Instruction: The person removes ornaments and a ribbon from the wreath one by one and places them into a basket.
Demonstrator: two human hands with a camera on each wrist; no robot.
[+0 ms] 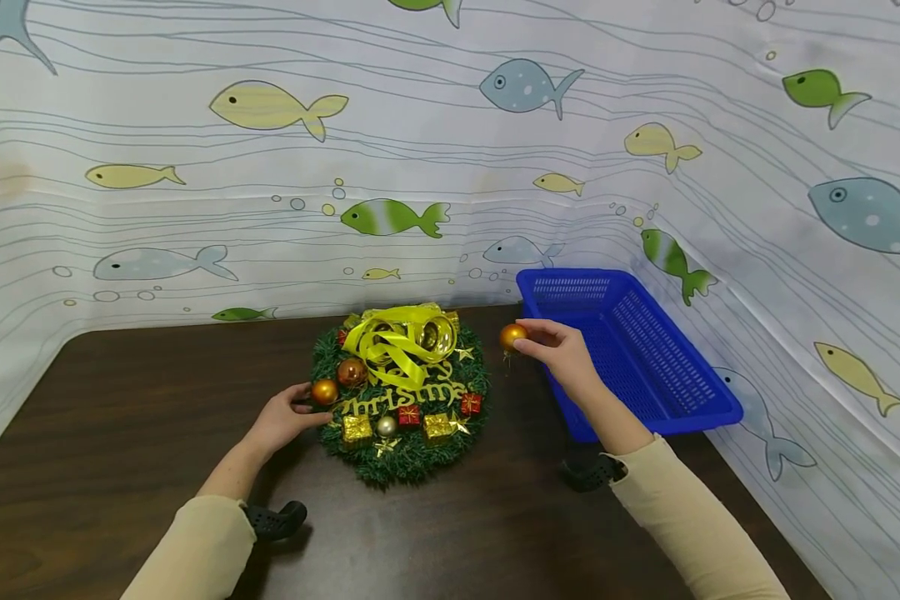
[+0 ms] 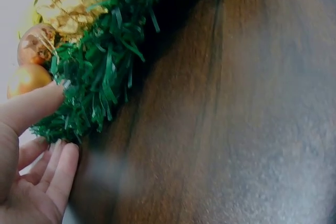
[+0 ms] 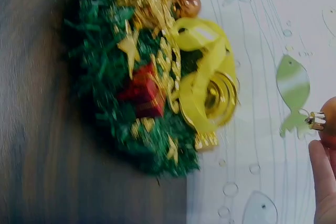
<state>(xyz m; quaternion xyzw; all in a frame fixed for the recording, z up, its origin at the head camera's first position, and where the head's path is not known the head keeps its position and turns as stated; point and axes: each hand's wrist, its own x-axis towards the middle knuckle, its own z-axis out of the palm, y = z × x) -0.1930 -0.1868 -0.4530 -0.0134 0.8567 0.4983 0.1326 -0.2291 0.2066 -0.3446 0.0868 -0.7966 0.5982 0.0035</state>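
Note:
A green Christmas wreath lies on the dark table, dressed with a yellow ribbon, gold lettering, small wrapped boxes and stars. My left hand grips its left edge, the thumb on top beside an orange bauble and the fingers low at the side. A copper bauble sits just behind that one. To the right of the wreath, my right hand pinches another orange bauble in the air between thumb and fingers. Its gold cap faces the wreath in the right wrist view.
A blue plastic basket stands at the right, under and beyond my right forearm. A white sheet with printed fish hangs behind and along the right side of the table. Both wrists wear black straps.

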